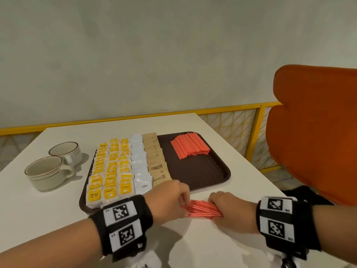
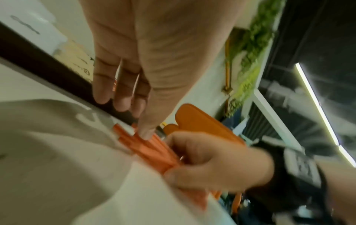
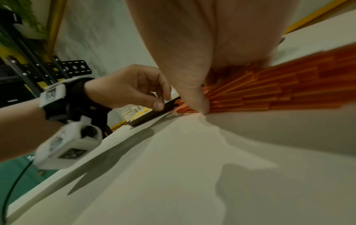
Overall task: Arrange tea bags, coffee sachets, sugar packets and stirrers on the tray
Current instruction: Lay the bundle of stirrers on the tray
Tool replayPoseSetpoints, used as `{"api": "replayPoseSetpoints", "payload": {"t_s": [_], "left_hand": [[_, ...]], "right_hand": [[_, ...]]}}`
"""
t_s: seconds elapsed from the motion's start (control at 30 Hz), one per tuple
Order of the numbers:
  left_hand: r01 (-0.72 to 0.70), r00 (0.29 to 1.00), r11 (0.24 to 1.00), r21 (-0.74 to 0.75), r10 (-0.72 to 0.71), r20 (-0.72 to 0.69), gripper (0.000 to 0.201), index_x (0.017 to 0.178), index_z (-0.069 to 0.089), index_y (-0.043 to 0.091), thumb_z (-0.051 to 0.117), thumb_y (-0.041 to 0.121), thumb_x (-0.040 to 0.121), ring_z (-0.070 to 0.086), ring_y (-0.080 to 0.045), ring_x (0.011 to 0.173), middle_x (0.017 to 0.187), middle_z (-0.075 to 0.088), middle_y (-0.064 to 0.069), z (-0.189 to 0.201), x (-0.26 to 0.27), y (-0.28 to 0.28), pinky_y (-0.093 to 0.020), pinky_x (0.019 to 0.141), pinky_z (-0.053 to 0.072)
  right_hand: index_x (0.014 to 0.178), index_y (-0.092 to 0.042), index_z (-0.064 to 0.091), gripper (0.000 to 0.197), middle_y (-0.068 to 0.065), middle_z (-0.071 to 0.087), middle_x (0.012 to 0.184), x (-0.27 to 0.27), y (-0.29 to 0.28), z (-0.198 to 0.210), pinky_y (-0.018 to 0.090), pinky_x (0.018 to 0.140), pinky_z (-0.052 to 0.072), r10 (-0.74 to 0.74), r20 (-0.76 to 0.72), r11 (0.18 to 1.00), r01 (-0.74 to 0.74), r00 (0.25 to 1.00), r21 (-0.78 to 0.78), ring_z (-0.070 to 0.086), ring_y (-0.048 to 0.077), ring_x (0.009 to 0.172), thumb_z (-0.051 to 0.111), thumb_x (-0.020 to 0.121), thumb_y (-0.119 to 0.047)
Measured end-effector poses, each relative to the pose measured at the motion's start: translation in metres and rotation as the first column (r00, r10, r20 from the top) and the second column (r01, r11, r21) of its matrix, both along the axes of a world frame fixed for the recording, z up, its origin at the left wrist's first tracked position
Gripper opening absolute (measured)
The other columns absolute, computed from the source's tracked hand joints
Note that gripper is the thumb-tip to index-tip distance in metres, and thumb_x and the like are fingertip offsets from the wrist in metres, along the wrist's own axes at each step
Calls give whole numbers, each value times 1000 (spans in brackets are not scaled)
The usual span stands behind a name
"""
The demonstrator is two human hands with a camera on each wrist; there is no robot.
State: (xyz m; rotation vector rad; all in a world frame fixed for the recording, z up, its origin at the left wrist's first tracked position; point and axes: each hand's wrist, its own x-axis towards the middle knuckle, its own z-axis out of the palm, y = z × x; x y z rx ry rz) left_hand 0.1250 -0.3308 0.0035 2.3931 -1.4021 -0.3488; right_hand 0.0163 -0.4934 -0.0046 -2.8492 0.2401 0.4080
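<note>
Gathering a loose bundle of red stirrers (image 1: 201, 208) on the white table (image 1: 222, 248), the two hands are working just in front of the near rim of the brown tray (image 1: 224, 176); the bundle is lying flat on the table, outside the tray, with its long axis running left to right, roughly parallel to that rim.

The right hand (image 1: 233, 211) is closing over the right end of the bundle, fingers curling down around it and the thumb pressing at the near side, as the right wrist view is showing; the left hand (image 1: 170, 200) is meeting the left end, its thumb tip touching the stirrer ends while the other fingers (image 2: 119, 94) are hanging loosely together above the tray rim, gripping nothing that can be made out.

On the tray, yellow tea bags (image 1: 110, 171), white coffee sachets (image 1: 140, 167) and brown sugar packets (image 1: 157, 163) are sitting in rows on the left side; a stack of stirrers (image 1: 190, 145) is already lying at the far right, with bare tray floor between it and the hands.

Judgement: the stirrer step is partly done; the coming move is calling for a lift straight ahead over the rim; the right hand is carrying the grip, so the left is serving only to square the ends; stirrers fanning out of the bundle are the likely fault.

Two cups (image 1: 56, 161) are standing on the table left of the tray.
</note>
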Motion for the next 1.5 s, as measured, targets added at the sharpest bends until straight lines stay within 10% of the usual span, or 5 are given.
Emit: {"api": "replayPoseSetpoints", "payload": {"t_s": [0.33,0.77,1.0,1.23,1.5], "left_hand": [[-374,826,892,-255,195,-530,14,97,65,30,65,19,87,63,-8,97,105,65,2,14,4,25,-26,90,52],[-546,613,714,-437,-15,-790,69,127,54,20,78,45,67,55,-14,121,128,60,5,18,-25,9,-28,96,48],[-579,768,482,-657,50,-639,23,112,64,29,47,31,97,58,7,105,109,65,19,21,-32,5,-23,95,45],[-529,819,503,-683,91,-567,30,112,67,25,40,27,100,57,15,98,105,64,21,11,-28,26,-2,78,41],[-500,845,485,-718,91,-527,37,96,65,18,41,46,93,65,-6,98,92,71,11,-1,-19,46,-28,93,47]], "right_hand": [[108,-12,42,18,10,47,107,12,14,2,33,81,38,134,-119,977,-151,984,-149,46,24,97,47,95,-22],[83,-23,45,16,-8,46,73,35,39,42,14,58,37,-24,364,862,-165,931,479,44,0,62,48,93,-11],[131,9,42,34,25,58,109,38,86,40,38,86,48,-148,486,791,-192,861,581,56,42,104,35,98,3],[130,-11,40,56,4,60,110,42,81,25,25,85,53,-71,401,568,-293,913,769,64,6,100,59,79,1],[118,-23,60,37,-11,64,108,16,27,33,10,78,42,201,247,925,-266,948,272,57,-3,93,68,83,-15]]}}
